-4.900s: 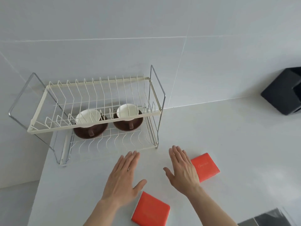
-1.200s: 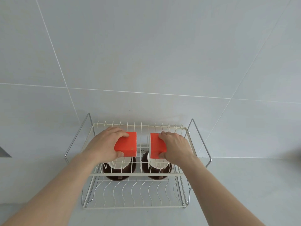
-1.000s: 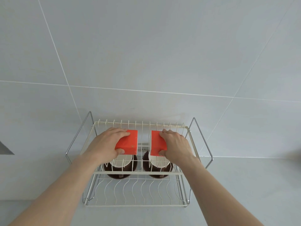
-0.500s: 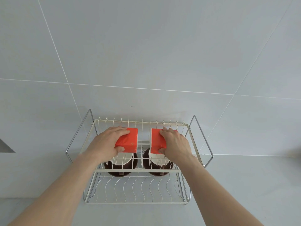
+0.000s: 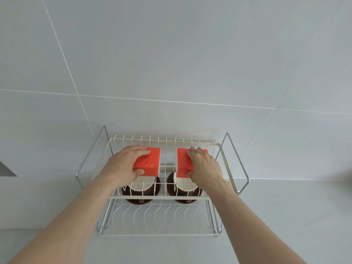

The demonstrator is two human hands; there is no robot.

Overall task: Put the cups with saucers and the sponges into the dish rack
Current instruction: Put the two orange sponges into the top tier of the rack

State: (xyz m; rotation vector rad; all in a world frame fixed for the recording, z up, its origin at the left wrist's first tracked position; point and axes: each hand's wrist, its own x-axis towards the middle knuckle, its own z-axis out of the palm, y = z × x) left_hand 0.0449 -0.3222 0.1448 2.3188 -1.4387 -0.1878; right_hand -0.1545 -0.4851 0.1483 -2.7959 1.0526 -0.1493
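A cream wire dish rack (image 5: 158,196) with two tiers stands against the tiled wall. On its lower tier sit two white cups, the left cup (image 5: 142,184) on a brown saucer (image 5: 138,199) and the right cup (image 5: 187,185) on a brown saucer (image 5: 183,200). My left hand (image 5: 123,164) grips an orange sponge (image 5: 149,164) on edge on the upper tier. My right hand (image 5: 204,166) grips a second orange sponge (image 5: 182,162), also on edge, between the upper wires.
The rack has chrome side handles (image 5: 237,161) at both ends. A pale counter (image 5: 285,216) surrounds it and a tiled wall (image 5: 171,63) rises right behind. A dark gap (image 5: 5,169) shows at the far left edge.
Both hands picked the sponges off the counter and brought them onto the rack's upper tier. In the last second they lowered slightly and the sponges settled between the wires.
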